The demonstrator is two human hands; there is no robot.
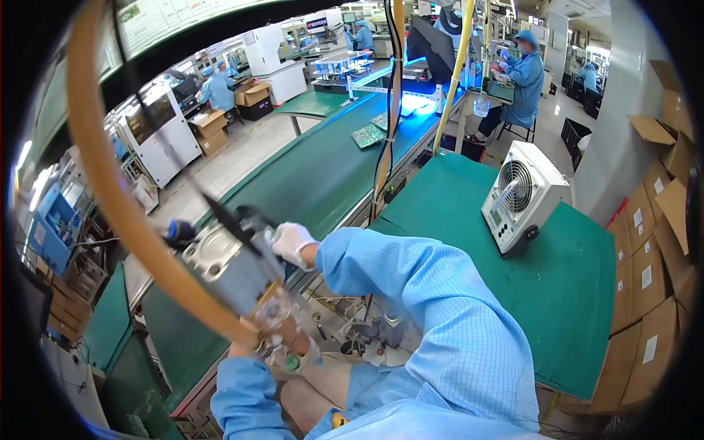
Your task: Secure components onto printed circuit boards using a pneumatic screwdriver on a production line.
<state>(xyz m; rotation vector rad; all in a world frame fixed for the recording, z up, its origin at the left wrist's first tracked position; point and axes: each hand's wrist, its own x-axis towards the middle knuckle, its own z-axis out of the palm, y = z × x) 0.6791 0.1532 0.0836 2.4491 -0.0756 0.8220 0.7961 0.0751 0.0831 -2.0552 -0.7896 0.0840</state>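
A grey boxy metal device (242,271) with a pale, round-cornered end plate is tilted in front of me over the conveyor's near edge, smeared by motion. My right hand (293,244), in a white glove, is closed at its upper side, beside a black part (257,224). Lower down, my left hand (246,339) is at the device's copper-coloured end (275,304). Blur and a tan curved bar (139,220) partly cover my left fingers, so their grip is unclear. Something clear and shiny lies around that lower end.
A green conveyor belt (308,176) carries green circuit boards (368,136). At right, a white fan unit (519,194) stands on a green-topped table (565,293). Cardboard boxes (649,271) are stacked beyond it. Cables hang beside a yellow pole (456,73). A person in blue (524,77) sits farther back.
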